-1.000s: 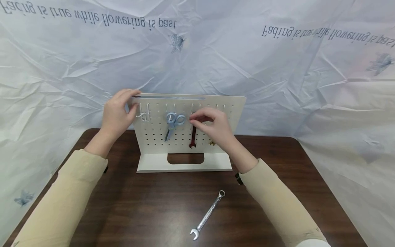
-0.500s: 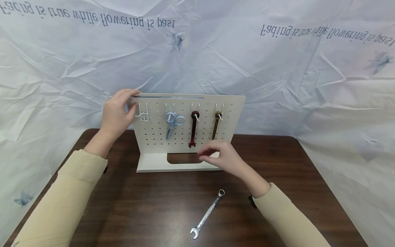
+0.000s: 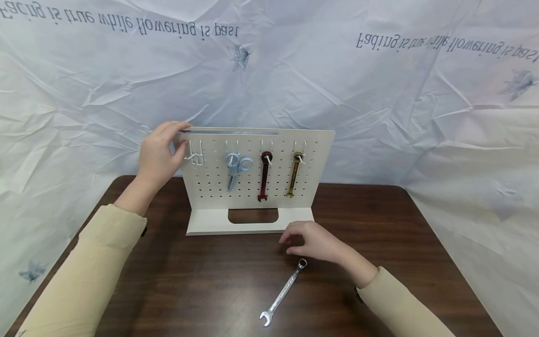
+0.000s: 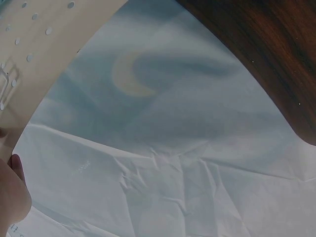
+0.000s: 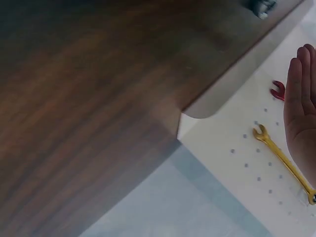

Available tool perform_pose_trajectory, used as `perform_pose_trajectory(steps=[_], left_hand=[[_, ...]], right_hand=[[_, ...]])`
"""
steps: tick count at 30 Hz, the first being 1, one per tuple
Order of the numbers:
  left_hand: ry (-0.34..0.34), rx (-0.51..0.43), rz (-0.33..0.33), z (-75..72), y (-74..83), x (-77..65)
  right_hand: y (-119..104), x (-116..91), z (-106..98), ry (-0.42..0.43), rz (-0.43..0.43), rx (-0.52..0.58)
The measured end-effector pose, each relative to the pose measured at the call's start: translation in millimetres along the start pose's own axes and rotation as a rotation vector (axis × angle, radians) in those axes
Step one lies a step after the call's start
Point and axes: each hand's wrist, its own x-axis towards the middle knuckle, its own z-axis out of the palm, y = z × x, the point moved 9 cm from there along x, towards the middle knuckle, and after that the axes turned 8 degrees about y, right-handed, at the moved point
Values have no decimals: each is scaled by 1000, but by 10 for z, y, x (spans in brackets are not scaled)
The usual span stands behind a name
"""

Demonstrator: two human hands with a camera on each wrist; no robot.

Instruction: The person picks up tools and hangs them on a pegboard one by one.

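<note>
My left hand [image 3: 161, 149] grips the upper left corner of a white pegboard stand [image 3: 219, 182], thumb in front and fingers over the top edge. In the left wrist view only part of that hand [image 4: 14, 190] shows at the board's edge. My right hand [image 3: 313, 241] holds nothing, its fingers loosely bent, just above the ring end of a silver combination wrench [image 3: 284, 291] on the table. On the pegboard's hooks hang light blue scissors [image 3: 234, 169], a dark red wrench [image 3: 264, 178] and a gold wrench [image 3: 294, 175]. The right wrist view shows the gold wrench [image 5: 281, 158] beside my fingers.
A bare white double hook [image 3: 196, 154] sits at the pegboard's upper left, near my left thumb. The stand's base has a cut-out slot. Under everything is a dark wooden table [image 3: 189, 290] with rounded corners, backed by a wrinkled white printed sheet [image 3: 269, 84].
My right hand has left the hanging red wrench and moved down and toward me, to the silver wrench. The gold wrench has come into full view. The left hand keeps its grip.
</note>
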Motion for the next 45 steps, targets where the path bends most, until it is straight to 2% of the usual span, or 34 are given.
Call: perform_pose_trajectory(steps=[8, 15, 24, 30, 35, 45], left_hand=[[1, 0, -8, 7, -2, -1], [3, 0, -2, 2, 2, -3], [9, -6, 2, -8, 11, 6], [9, -8, 8, 0, -7, -1], [12, -1, 11, -15, -4, 3], [6, -7, 1, -16, 15, -5]], right_hand=[[130, -124, 169, -143, 21, 65], [162, -201, 257, -204, -10, 87], [134, -284, 307, -214, -55, 115], [149, -276, 340, -208, -70, 143], [142, -261, 369, -236, -90, 148], [145, -263, 408, -271, -44, 129]])
